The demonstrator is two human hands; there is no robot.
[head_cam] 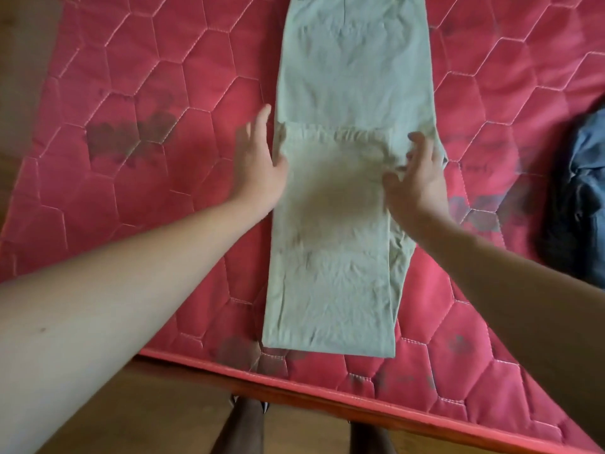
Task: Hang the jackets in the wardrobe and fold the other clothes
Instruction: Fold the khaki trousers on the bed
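Pale grey-green trousers (353, 77) lie lengthwise on the red quilted mattress (147, 93), their legs folded back over themselves so the hems end near the middle. My left hand (260, 162) rests with straight fingers against the left edge of the folded part, thumb on the cloth. My right hand (417, 173) hovers over or touches the right edge near the hems with spread, slightly bent fingers; it is blurred. Neither hand holds anything.
A dark blue garment (579, 198) lies bunched at the mattress's right edge. The mattress's near edge (294, 376) runs diagonally below the trousers, with a wooden bed frame and floor beneath it. My legs (248, 427) stand by the bed.
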